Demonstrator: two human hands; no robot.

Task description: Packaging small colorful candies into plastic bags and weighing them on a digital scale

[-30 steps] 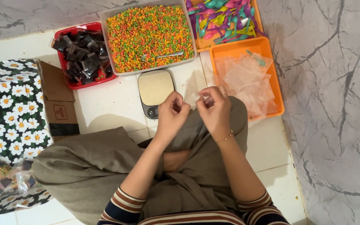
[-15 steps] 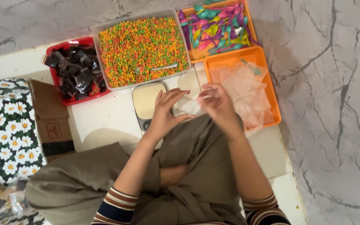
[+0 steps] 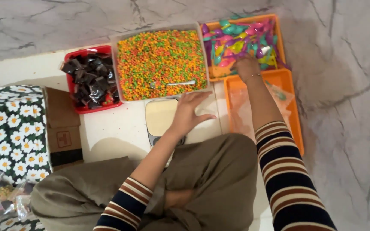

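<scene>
1. Hands seen from my head view: both arms wear striped sleeves and reach forward over my bent legs in olive trousers (image 3: 219, 171).
2. My left hand (image 3: 189, 113) lies flat, palm down, fingers spread apart and gripping nothing; it rests on a clear plastic pouch (image 3: 205, 122) that lies on the white floor (image 3: 112, 128), with the wrist over the edge of a small kitchen scale (image 3: 159, 117).
3. My left forearm runs up and to the right from the sleeve, straight at the wrist.
4. My right hand (image 3: 246, 65) is stretched far forward, arm nearly straight, fingers down among coloured plastic spoons (image 3: 236, 40) in the far orange tray (image 3: 279, 34); I cannot tell whether the fingers have closed on a spoon.
5. A thin bracelet sits at the right wrist, which crosses the join between the two orange trays.
6. The near orange tray (image 3: 296, 111) lies under my right forearm and holds clear plastic bags.
7. A clear bin of multicoloured pellets (image 3: 161, 60) stands just beyond the scale, with a metal scoop lying in it.
8. A red tray of dark wrapped pieces (image 3: 88, 79) sits left of that bin.
9. A cardboard box (image 3: 63, 126) and daisy-print cloth (image 3: 9, 128) lie at far left.
</scene>
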